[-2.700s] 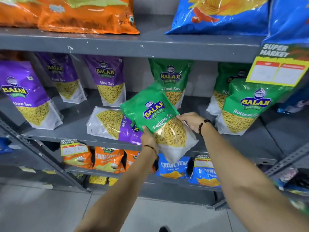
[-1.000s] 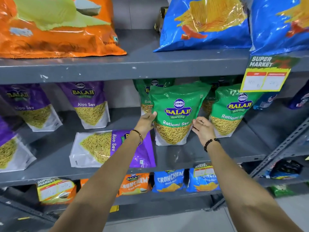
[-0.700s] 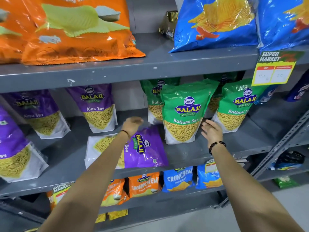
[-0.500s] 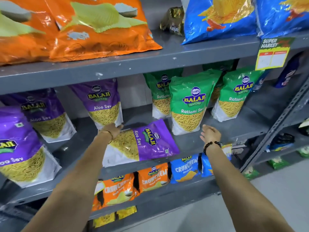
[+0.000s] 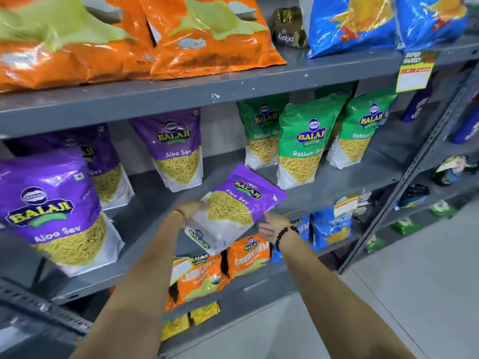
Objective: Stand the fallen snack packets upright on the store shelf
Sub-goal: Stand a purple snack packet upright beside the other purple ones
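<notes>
A purple Aloo Sev packet (image 5: 234,206) is tilted in front of the middle shelf (image 5: 334,187), lifted off it, its purple top pointing up and to the right. My left hand (image 5: 188,209) grips its left edge and my right hand (image 5: 269,226) holds its lower right side. Behind it a green Ratlami Sev packet (image 5: 303,149) stands upright, with two more green packets (image 5: 363,136) beside and behind it. Other purple Aloo Sev packets (image 5: 178,151) stand upright to the left, one large and close (image 5: 51,208).
Big orange chip bags (image 5: 202,37) and blue bags (image 5: 352,22) lie on the top shelf. Small orange and blue Crunchem packets (image 5: 248,255) fill the lower shelf. A yellow price tag (image 5: 414,73) hangs from the top shelf. A slotted upright post (image 5: 414,164) stands at the right.
Both hands let go of the green packet, which now stands upright. They moved left to the fallen purple packet, took hold of it and lifted it off the shelf.
</notes>
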